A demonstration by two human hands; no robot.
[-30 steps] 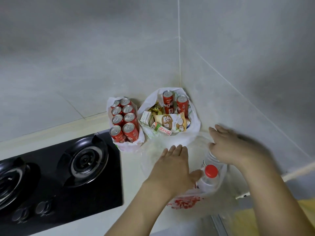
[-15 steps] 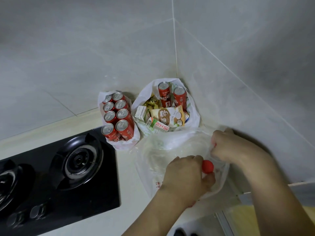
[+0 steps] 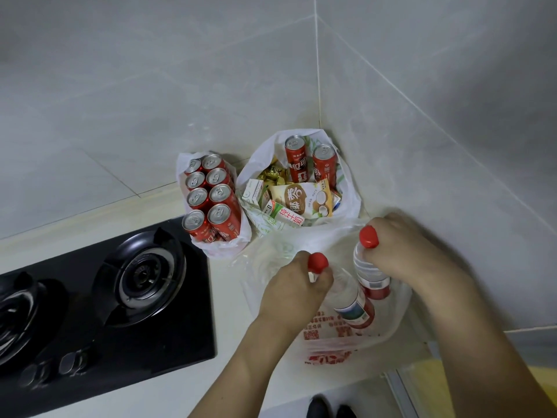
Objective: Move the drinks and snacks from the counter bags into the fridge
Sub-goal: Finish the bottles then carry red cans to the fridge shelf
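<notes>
Water bottles, two of clear ribbed plastic with red screw caps, stand in the nearest thin translucent carrier bag (image 3: 328,336) with red print, at the counter's front edge. The left hand (image 3: 294,292) has its fingers curled tight around the neck of the left bottle (image 3: 346,297), just under the cap. The right hand (image 3: 404,254) grips the neck of the right bottle (image 3: 369,273) the same way, thumb and fingers closed about it. Both bottles carry glossy red-and-white labels.

Behind them, a crinkled white bag (image 3: 346,200) in the wall corner holds two tall red cans (image 3: 297,159), flat cardboard drink cartons (image 3: 300,200) and gold foil-wrapped sweets (image 3: 272,173). Just left of it, a smaller white bag (image 3: 226,248) is packed with eight upright red cans (image 3: 211,197), silver tops showing.

The counter (image 3: 229,306) is smooth and cream-coloured. A black glass gas hob (image 3: 168,324) with round burners and knobs lies on its left. Large pale grey tiles (image 3: 150,86), faintly glossy, cover both walls meeting at the corner.
</notes>
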